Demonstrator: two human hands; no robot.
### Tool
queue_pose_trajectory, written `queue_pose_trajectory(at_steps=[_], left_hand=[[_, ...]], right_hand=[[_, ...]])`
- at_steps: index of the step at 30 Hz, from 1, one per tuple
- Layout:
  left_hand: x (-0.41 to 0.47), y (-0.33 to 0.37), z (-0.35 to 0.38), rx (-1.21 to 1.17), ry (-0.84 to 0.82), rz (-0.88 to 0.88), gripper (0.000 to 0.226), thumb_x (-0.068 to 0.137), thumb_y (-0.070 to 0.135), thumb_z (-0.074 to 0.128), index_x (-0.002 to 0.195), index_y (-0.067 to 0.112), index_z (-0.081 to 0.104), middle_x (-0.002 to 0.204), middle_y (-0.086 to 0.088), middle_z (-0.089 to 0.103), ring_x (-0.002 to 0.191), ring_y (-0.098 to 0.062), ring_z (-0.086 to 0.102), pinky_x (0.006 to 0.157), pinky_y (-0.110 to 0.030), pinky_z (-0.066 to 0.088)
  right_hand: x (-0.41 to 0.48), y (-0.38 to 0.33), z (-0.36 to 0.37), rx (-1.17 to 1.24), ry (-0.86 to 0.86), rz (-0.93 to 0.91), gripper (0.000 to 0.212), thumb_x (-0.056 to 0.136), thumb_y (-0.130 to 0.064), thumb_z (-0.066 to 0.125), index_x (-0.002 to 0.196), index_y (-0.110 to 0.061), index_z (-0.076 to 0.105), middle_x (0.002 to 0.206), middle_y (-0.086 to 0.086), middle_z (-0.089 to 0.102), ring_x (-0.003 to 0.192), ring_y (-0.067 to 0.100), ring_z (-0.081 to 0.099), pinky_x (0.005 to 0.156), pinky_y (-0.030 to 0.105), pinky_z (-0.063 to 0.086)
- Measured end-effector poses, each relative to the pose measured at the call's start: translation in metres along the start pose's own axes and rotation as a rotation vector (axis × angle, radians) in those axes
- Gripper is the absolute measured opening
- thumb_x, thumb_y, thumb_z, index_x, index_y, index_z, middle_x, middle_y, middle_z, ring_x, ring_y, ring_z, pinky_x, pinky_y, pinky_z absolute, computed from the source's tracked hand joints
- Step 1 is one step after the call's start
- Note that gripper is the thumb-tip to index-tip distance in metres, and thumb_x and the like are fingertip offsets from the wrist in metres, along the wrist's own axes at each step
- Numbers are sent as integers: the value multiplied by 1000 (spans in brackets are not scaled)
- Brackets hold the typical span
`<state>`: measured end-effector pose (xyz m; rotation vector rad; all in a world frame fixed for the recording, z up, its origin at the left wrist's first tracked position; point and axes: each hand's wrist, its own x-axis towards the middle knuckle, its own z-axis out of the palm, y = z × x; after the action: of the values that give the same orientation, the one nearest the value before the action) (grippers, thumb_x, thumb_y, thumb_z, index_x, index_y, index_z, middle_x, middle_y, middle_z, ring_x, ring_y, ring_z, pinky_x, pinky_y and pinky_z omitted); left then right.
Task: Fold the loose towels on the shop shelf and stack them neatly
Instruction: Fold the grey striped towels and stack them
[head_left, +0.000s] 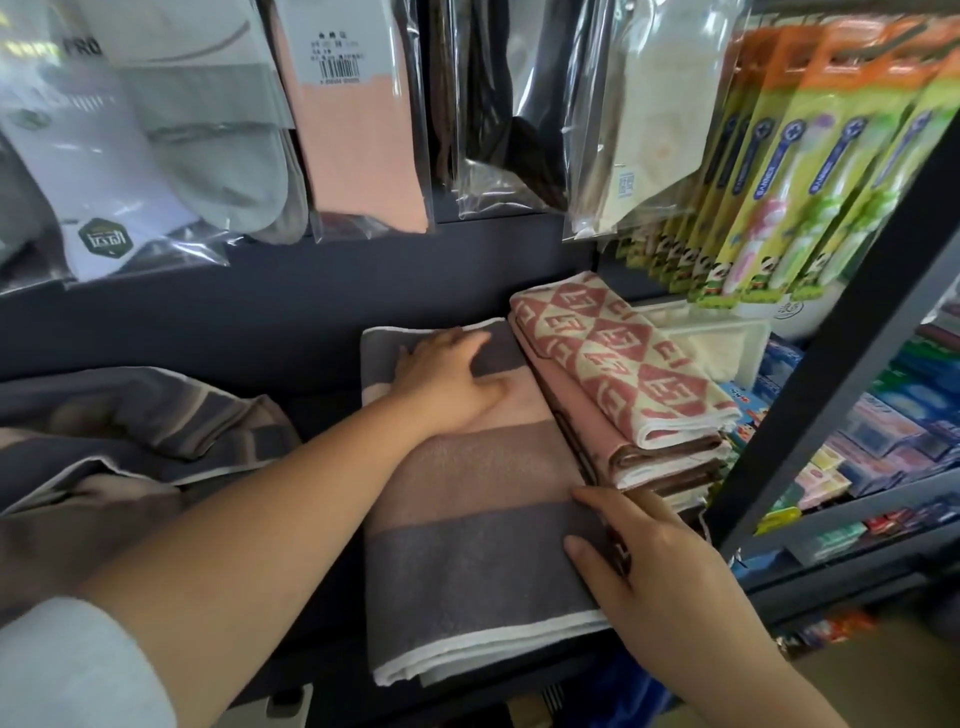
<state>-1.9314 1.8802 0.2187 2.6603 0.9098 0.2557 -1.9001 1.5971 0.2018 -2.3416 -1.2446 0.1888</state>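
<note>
In the head view, the folded striped towel (467, 519) lies on the shelf (322, 410), in the middle of the picture. The pile of patterned towels (623, 374) touches it at 3 o'clock, and a loose towel (130, 415) lies well apart at 9 o'clock.

The left hand (447, 379) rests flat on the far end with spread fingers and grips nothing. The right hand (644, 566) lies with straight fingers along the right edge, near the front, and holds nothing either.

The step seems to be to flatten and square the fold. To do it well, the hands should probably press evenly from the middle outwards and keep the white hems one over another.

The long axis of the towel runs from 6 to 12 o'clock. The colour bands go across it, and the open hems point to 6 o'clock.
</note>
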Motion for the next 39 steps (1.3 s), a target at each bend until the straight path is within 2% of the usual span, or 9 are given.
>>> queue_pose_trajectory(at_steps=[2,7,10,14,21,25,28,34,39], left_hand=[[-26,-12,-8,-199,172,-14,79,76,69,56,145,30,50,150,2,49,137,-24,45,114,-47,37],[-123,-33,-6,-625,349,-239,75,68,59,77,135,40,49,138,6,47,118,-14,56,99,-38,49],[-167,-26,1,-945,217,-406,68,74,45,86,131,36,51,120,8,62,102,-9,66,83,-29,52],[-196,-21,5,-1213,-34,-591,45,80,34,81,120,21,64,105,3,77,95,-15,75,82,-40,58],[-200,-17,-13,-1258,1,-562,23,89,7,70,112,11,66,98,-8,78,91,-24,76,68,-39,57],[-198,1,-16,-1386,-38,-542,26,92,0,65,116,9,63,98,-12,77,83,-25,76,58,-34,58],[-200,7,-5,-1432,-96,-566,30,91,0,66,120,9,60,100,-15,76,76,-27,75,54,-37,59],[-206,-8,0,-1321,-101,-489,39,88,11,73,124,19,58,103,-6,77,92,-27,76,63,-44,60],[-186,-18,-8,-1078,27,-446,41,90,28,74,124,29,52,88,-4,75,69,-24,71,50,-36,52]], right_hand=[[-3,4,1,39,6,30,53,90,-63,53,140,-52,40,116,-20,54,98,8,60,80,23,48],[-7,5,2,146,-4,156,53,79,-74,55,124,-46,54,80,-19,58,77,0,57,64,21,42],[-5,5,4,178,4,210,40,75,-73,64,93,-38,63,73,-18,62,71,0,58,58,19,41],[-1,7,4,268,37,209,36,83,-50,72,66,-21,61,59,-7,59,59,9,55,53,26,38],[2,-5,-7,330,142,137,25,93,-37,65,77,-19,60,64,-1,61,62,11,57,56,34,41],[0,-8,-27,447,289,172,11,94,-26,67,83,-27,68,69,-14,69,58,5,63,48,20,46],[-3,-1,-31,426,316,222,10,92,-27,71,85,-32,67,70,-12,70,53,8,62,53,37,54],[-7,5,-8,238,1,290,22,85,-42,75,86,-34,54,67,-3,70,57,12,67,63,43,57],[-11,-7,-9,-177,156,178,38,81,-56,70,107,-33,55,92,-12,58,84,16,61,68,35,53]])
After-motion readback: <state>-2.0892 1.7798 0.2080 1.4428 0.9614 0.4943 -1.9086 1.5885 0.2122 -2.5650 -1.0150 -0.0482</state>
